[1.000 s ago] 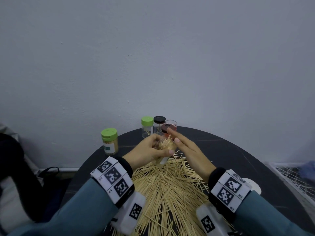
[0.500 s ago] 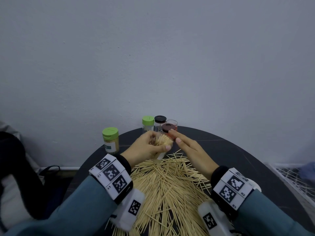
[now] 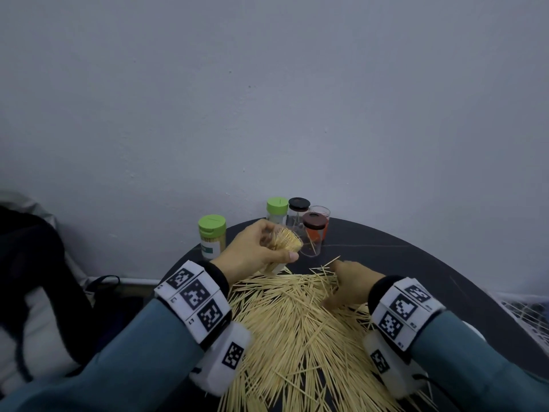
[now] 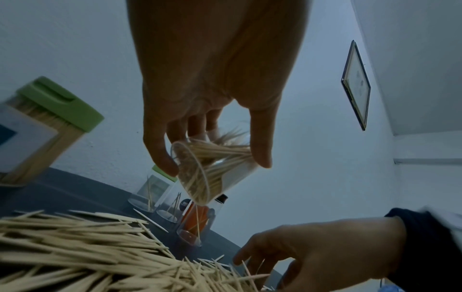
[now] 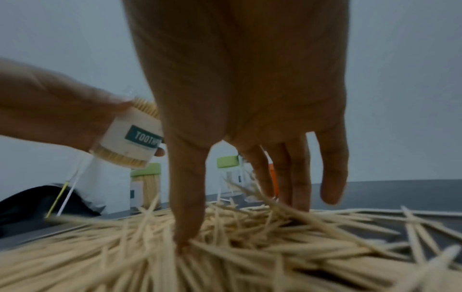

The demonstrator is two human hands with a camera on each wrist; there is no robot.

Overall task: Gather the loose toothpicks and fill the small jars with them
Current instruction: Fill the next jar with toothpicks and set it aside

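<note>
Wooden toothpicks (image 3: 297,322) lie in a wide loose heap on the dark tabletop (image 3: 416,263), seen from the head camera. They look light, thin and stiff, so I think they slip and roll easily, and it is best to take a small bunch by its middle. The left hand (image 3: 255,251) holds a clear jar (image 3: 282,245) tilted above the far edge of the heap, and this jar looks nearly full. The right hand (image 3: 350,281) rests on the heap. Four other jars stand behind, three near the wall and one with a green lid (image 3: 211,223) further left.

From the left wrist, the fingers (image 4: 160,154) and the thumb curl round the jar (image 4: 207,170), a firm grip on its sides.

From the right wrist, the right hand (image 5: 250,138) has its fingers (image 5: 187,207) nearly straight and a little apart; thumb and fingertips press into the toothpicks (image 5: 225,247) but do not yet clamp a bunch.
</note>
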